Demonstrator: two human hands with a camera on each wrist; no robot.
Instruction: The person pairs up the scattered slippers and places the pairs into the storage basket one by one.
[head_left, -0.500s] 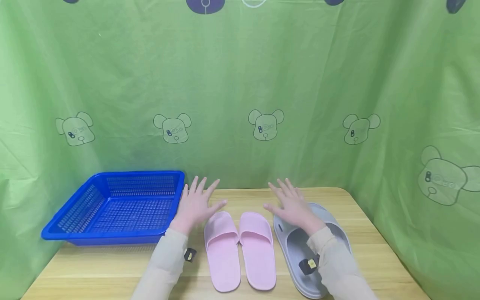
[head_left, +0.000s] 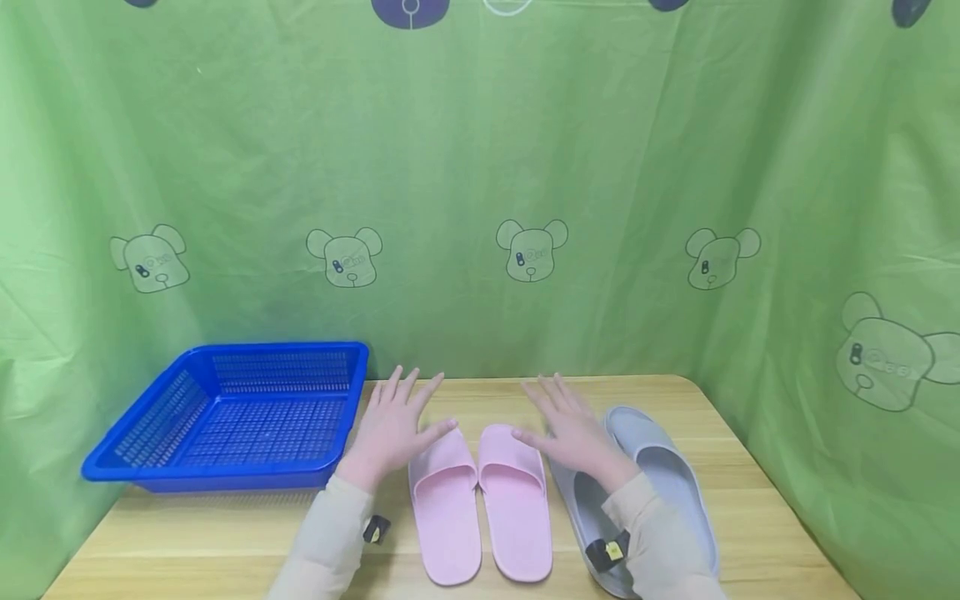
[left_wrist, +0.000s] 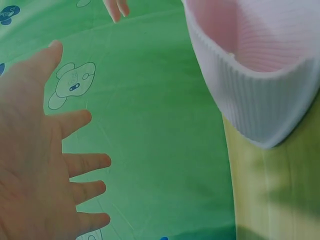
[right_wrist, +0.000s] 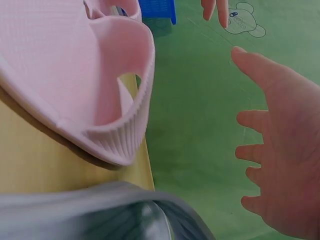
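Note:
My left hand (head_left: 388, 429) hovers with spread, straight fingers between the blue basket and a pink slipper (head_left: 447, 533); it holds nothing. A second pink slipper (head_left: 517, 533) lies alongside, toes pointing away from me. Over the toe ends of this one and of a grey slipper (head_left: 592, 504), my right hand (head_left: 577, 437) spreads its fingers, also holding nothing. Another grey slipper (head_left: 678, 483) lies further right, partly covered by my forearm. In the left wrist view the palm and fingers stand apart from the pink slipper (left_wrist: 260, 110). The right wrist view shows likewise an apart right hand (right_wrist: 295, 155).
A blue plastic basket (head_left: 217, 479) with mesh walls stands at the left of the wooden table (head_left: 225, 542). Green curtain (head_left: 450, 167) with bear-head prints hangs behind and at both sides.
Both hands have drawn slightly toward me. The right hand has also shifted left, so more of the far-right grey slipper shows. The pink slippers and basket have stayed in place.

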